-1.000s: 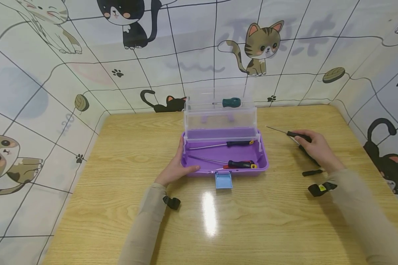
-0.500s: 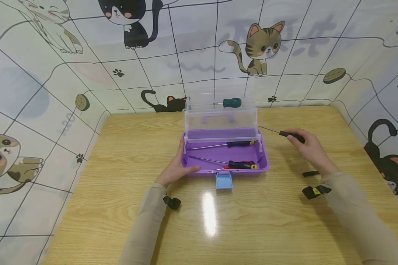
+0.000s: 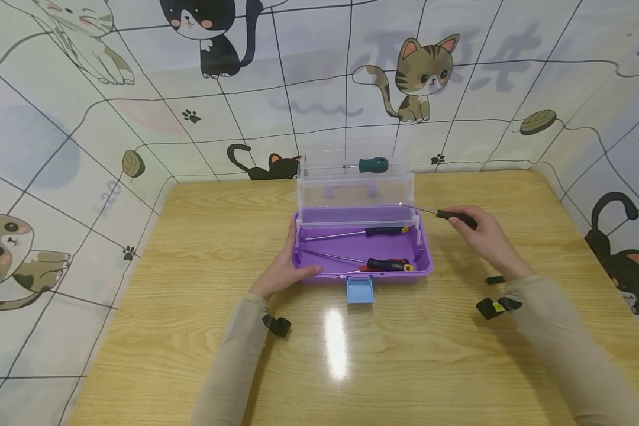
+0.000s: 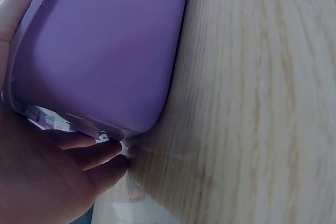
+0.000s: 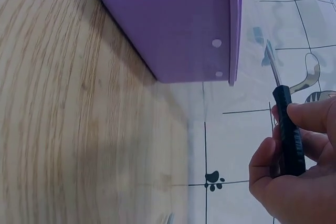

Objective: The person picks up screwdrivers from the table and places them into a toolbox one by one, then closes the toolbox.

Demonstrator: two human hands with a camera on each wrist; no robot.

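Observation:
In the head view, my left hand (image 3: pixel 282 269) grips the left end of a purple toolbox (image 3: pixel 426 269), thumb over its front rim. Its fingers curl around the far corner in the left wrist view. My right hand (image 3: pixel 479 234) holds a black-handled screwdriver (image 3: pixel 456 216) to the box's right, shaft pointing left; the tip overlaps the raised clear lid (image 3: pixel 354 198). The right wrist view shows thumb and fingers round the handle (image 5: pixel 290 135). Inside the box lie a black-and-yellow screwdriver (image 3: pixel 383 231) at the back and another (image 3: pixel 389 264) in front, over something red.
A green-handled screwdriver (image 3: pixel 374 165) sits in the clear upper part. The blue latch (image 3: pixel 360 290) hangs down in front. A black handle (image 3: pixel 494 280) lies on the wooden table (image 3: pixel 404 367), partly behind my right wrist. Cat-patterned walls (image 3: pixel 319 89) border the table.
My right hand has lifted the screwdriver and carried it left, bringing its tip in front of the clear lid's right side. The left hand and the toolbox stay put.

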